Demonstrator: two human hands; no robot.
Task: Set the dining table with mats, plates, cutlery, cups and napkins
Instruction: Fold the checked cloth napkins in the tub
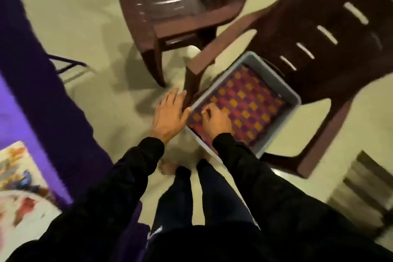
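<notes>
Right hand [215, 120] is curling its fingers onto the near-left corner of the checked mat [244, 108], lying flat in the grey tub [291, 95] on the chair; left hand [170, 116], fingers straight, is touching the tub's left rim. Mat's long axis is running far-left to near-right.

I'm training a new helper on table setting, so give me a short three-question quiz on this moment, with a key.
1. True or false: the checked orange-and-purple woven mat lies inside the grey plastic tub.
2. Which hand has its fingers curled on the mat?
3. The tub sits on: A) the purple tablecloth B) a brown plastic chair C) the floor.

Key: 1 true. 2 the right hand; the left hand is spread open by the tub's corner. 3 B.
</notes>
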